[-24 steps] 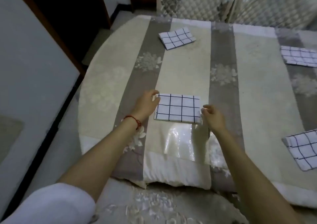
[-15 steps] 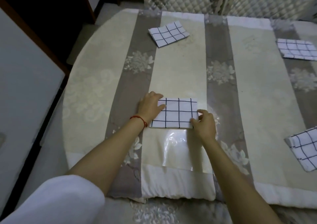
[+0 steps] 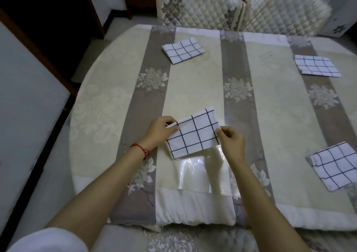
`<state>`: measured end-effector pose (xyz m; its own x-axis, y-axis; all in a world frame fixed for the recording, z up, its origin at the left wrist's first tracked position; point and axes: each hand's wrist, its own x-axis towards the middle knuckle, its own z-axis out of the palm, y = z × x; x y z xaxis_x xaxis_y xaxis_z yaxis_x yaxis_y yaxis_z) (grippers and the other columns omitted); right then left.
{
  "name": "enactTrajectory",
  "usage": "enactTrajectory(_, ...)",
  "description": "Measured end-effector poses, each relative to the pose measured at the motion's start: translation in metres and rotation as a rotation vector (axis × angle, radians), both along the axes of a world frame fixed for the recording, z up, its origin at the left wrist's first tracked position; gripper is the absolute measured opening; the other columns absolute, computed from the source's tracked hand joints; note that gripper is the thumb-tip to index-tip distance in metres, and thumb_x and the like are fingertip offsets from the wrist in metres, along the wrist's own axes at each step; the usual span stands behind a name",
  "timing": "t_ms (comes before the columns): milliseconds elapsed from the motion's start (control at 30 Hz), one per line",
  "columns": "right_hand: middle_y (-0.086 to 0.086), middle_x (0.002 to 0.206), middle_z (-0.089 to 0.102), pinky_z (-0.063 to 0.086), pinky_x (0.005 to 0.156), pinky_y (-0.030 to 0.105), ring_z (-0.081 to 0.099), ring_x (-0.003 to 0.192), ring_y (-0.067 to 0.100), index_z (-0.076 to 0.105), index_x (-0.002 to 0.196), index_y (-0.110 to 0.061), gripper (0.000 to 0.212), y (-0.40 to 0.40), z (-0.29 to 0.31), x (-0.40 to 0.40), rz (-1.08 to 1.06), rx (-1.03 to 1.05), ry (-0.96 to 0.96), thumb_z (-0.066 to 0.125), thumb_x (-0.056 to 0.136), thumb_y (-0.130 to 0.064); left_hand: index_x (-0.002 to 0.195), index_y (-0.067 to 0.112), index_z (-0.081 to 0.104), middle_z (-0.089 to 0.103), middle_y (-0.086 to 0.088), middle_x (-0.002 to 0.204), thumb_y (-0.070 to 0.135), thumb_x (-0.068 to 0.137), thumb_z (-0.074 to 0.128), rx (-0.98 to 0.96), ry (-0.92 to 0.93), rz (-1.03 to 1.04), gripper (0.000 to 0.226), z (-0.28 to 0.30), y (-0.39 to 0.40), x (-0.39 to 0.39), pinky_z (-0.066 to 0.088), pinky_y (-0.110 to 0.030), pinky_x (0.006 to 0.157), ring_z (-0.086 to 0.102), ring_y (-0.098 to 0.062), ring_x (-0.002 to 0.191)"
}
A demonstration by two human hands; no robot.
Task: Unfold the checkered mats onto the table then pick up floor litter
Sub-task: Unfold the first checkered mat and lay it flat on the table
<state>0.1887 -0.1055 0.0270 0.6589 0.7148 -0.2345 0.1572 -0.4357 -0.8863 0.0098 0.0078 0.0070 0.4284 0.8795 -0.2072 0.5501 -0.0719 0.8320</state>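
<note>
Fingers [image 3: 172, 129] of the left hand [image 3: 161, 130] are curled over the left edge of a folded checkered mat [image 3: 193, 134], pinching its upper layer against the thumb, while the right hand [image 3: 230, 142] pinches the mat's right edge between thumb and forefinger. Between the two grips the mat is tilted, its far corner raised off the tabletop [image 3: 193, 83] and its near edge low over a glossy patch of clear plastic covering. A red string bracelet [image 3: 142, 149] circles the left wrist, and a white sleeve [image 3: 48, 240] shows at the bottom left. Three more folded checkered mats lie flat and well apart on the striped, flower-patterned tablecloth: one far mat [image 3: 182, 50] toward the left end of the far side, one right-far mat [image 3: 316, 66] near the right edge, and one right-near mat [image 3: 335, 167] at the right, close to the person's side and partly cut off by the frame. Beyond the tabletop stand two quilted chair backs [image 3: 199, 6] side by side.
</note>
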Motion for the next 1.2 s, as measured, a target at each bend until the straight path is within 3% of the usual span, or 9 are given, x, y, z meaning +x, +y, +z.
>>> enactTrajectory(100, -0.008, 0.077, 0.065, 0.043, 0.063, 0.004, 0.058, 0.075, 0.004, 0.067, 0.08, -0.018, 0.01, 0.0, 0.027, 0.0, 0.078, 0.078, -0.045, 0.058, 0.084, -0.016, 0.107, 0.011, 0.061, 0.063, -0.006, 0.097, 0.016, 0.079, 0.067, -0.028, 0.034, -0.028, 0.029, 0.014, -0.009, -0.001, 0.047, -0.034, 0.086, 0.057, -0.018, 0.089)
enactTrajectory(200, -0.017, 0.076, 0.063, 0.04, 0.066, 0.004, 0.057, 0.074, -0.009, 0.068, 0.082, -0.018, 0.009, 0.0, 0.058, -0.002, 0.222, 0.134, -0.145, 0.059, 0.085, -0.018, 0.126, 0.017, 0.05, 0.055, -0.005, 0.127, 0.021, 0.08, 0.066, 0.116, 0.009, -0.042, 0.048, 0.044, -0.022, 0.005, 0.038, -0.025, 0.094, 0.051, -0.017, 0.114)
enactTrajectory(367, -0.014, 0.079, 0.062, 0.036, 0.066, -0.003, 0.054, 0.071, -0.006, 0.071, 0.092, -0.014, 0.012, -0.011, 0.112, 0.001, 0.576, 0.138, -0.426, 0.062, 0.085, -0.019, 0.123, 0.019, 0.055, 0.054, 0.001, 0.134, 0.026, 0.076, 0.069, 0.452, -0.121, -0.144, 0.049, 0.115, -0.053, 0.026, 0.03, -0.029, 0.109, 0.04, -0.008, 0.126)
enactTrajectory(500, -0.007, 0.079, 0.065, 0.041, 0.07, 0.011, 0.058, 0.078, 0.006, 0.072, 0.09, -0.015, 0.011, -0.025, 0.141, 0.005, 0.65, 0.175, -0.445, 0.066, 0.081, -0.016, 0.099, 0.015, 0.069, 0.072, -0.002, 0.1, 0.02, 0.074, 0.072, 0.388, -0.127, -0.253, 0.026, 0.145, -0.073, 0.036, 0.047, -0.026, 0.09, 0.062, -0.008, 0.093)
enactTrajectory(600, -0.007, 0.072, 0.063, 0.042, 0.066, 0.021, 0.055, 0.069, 0.007, 0.07, 0.086, -0.019, 0.01, -0.041, 0.155, 0.011, 0.573, 0.254, -0.363, 0.071, 0.076, -0.017, 0.076, 0.022, 0.072, 0.069, 0.005, 0.07, 0.017, 0.073, 0.072, 0.323, -0.181, -0.17, 0.005, 0.156, -0.085, 0.039, 0.049, -0.021, 0.068, 0.061, -0.005, 0.067)
enactTrajectory(700, 0.006, 0.08, 0.07, 0.051, 0.073, 0.031, 0.062, 0.071, 0.013, 0.067, 0.093, -0.022, 0.018, -0.058, 0.165, 0.027, 0.522, 0.273, -0.182, 0.071, 0.076, -0.016, 0.061, 0.032, 0.065, 0.065, 0.016, 0.055, 0.011, 0.074, 0.072, 0.268, -0.274, -0.078, 0.025, 0.165, -0.094, 0.038, 0.045, -0.013, 0.06, 0.056, 0.003, 0.057)
enactTrajectory(900, 0.019, 0.076, 0.07, 0.049, 0.072, 0.022, 0.062, 0.072, 0.012, 0.074, 0.076, -0.008, 0.01, -0.096, 0.165, 0.059, 0.561, 0.173, -0.026, 0.069, 0.079, -0.017, 0.062, 0.023, 0.061, 0.064, 0.023, 0.053, 0.004, 0.078, 0.066, 0.278, -0.456, 0.132, 0.025, 0.179, -0.105, 0.022, 0.044, -0.004, 0.059, 0.056, 0.009, 0.054)
enactTrajectory(1000, -0.007, 0.062, 0.069, 0.046, 0.061, 0.007, 0.062, 0.063, -0.001, 0.073, 0.072, -0.012, 0.008, -0.104, 0.168, 0.059, 0.506, 0.243, 0.021, 0.069, 0.079, -0.013, 0.064, 0.021, 0.062, 0.064, 0.014, 0.055, 0.005, 0.079, 0.065, 0.288, -0.507, 0.216, 0.022, 0.184, -0.111, 0.018, 0.044, -0.004, 0.059, 0.056, 0.009, 0.055)
enactTrajectory(1200, -0.013, 0.055, 0.067, 0.043, 0.053, 0.004, 0.06, 0.055, -0.008, 0.071, 0.076, -0.009, 0.004, -0.106, 0.179, 0.051, 0.325, 0.445, 0.061, 0.068, 0.078, -0.007, 0.067, 0.019, 0.063, 0.062, 0.002, 0.069, 0.006, 0.081, 0.064, 0.277, -0.549, 0.286, 0.018, 0.189, -0.122, 0.01, 0.046, -0.005, 0.063, 0.058, 0.008, 0.06)
